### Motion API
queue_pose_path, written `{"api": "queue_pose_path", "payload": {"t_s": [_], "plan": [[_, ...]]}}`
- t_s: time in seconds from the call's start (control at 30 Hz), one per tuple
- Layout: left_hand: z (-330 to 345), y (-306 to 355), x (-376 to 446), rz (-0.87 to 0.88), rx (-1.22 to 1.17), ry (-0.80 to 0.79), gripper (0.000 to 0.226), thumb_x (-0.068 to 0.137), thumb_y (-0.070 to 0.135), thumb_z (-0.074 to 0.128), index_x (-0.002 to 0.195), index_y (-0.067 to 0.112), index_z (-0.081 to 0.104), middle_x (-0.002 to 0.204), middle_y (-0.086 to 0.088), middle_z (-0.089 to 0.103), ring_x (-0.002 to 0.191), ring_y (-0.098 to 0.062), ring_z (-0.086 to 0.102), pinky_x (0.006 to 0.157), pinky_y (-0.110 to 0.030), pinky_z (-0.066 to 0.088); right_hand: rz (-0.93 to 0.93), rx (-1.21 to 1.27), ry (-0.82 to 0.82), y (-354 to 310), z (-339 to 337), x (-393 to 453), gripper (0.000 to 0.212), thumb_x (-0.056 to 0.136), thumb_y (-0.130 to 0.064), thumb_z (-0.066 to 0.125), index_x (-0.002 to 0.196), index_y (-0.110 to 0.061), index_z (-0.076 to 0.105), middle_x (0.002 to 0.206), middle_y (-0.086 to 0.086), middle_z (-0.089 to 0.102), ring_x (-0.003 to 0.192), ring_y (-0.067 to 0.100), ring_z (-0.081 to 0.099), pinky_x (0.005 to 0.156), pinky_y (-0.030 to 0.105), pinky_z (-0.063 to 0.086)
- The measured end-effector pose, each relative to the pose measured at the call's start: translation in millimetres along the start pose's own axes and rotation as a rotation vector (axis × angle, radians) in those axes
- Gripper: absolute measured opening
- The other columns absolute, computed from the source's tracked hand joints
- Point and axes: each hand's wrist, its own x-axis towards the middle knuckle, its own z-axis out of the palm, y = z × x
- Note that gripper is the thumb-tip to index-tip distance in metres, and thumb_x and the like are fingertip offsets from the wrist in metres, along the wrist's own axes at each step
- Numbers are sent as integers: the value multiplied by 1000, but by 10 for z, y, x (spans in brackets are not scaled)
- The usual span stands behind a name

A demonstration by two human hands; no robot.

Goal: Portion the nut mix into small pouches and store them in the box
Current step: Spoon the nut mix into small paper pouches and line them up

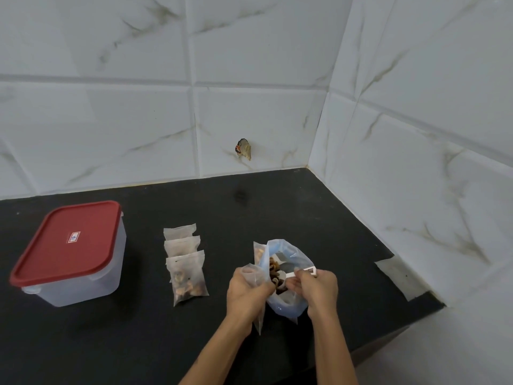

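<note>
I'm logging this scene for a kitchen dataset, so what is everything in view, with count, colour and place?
Storage box: one, translucent with red lid shut on it, left on the counter.
Filled pouches: three, clear, overlapping in a row at centre, holding brown nut mix.
Nut mix bag: one, bluish clear, open, right of centre.
Scoop: one, white, over the bag's mouth.
Empty pouch: one, clear, beside the bag.
Plastic piece: one, clear, flat at the counter's right edge.
Countertop: one, black.
Wall tiles: white marbled, behind and right.
Left hand: grip on the empty pouch.
Right hand: grip on the scoop.
</note>
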Motion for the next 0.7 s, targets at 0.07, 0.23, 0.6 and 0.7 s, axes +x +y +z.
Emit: {"api": "queue_pose_path", "payload": {"t_s": [0.07,0.23,0.6,0.7], "plan": [[-13,31,-1,35,4,-22,43,74,0,70,110,18,54,103,-6,62,95,-18,62,80,-34,55,8,-6,-44,0,21,6,3,86,1,63,85,3,65,70,17,72,65,22,72,66,30,59],[-27,37,-30,55,-38,-58,37,75,-5,68,99,20,54,98,-7,63,91,-17,63,80,-32,54,112,91,-198,-16,-25,7,9,86,5,63,93,10,63,73,22,71,67,26,72,59,28,59],[-87,-5,22,-21,-136,-91,40,77,-14,56,105,15,56,102,-16,65,95,-27,66,83,-40,56,287,373,-265,-61,-102,-90,12,85,10,59,97,9,59,88,27,65,79,30,68,55,31,60],[-89,-20,33,-22,-152,-95,40,78,-15,56,103,17,55,102,-15,65,94,-26,66,79,-37,56,298,385,-267,-65,-90,-110,12,86,10,59,97,7,59,90,27,65,79,29,67,53,31,60]]}}
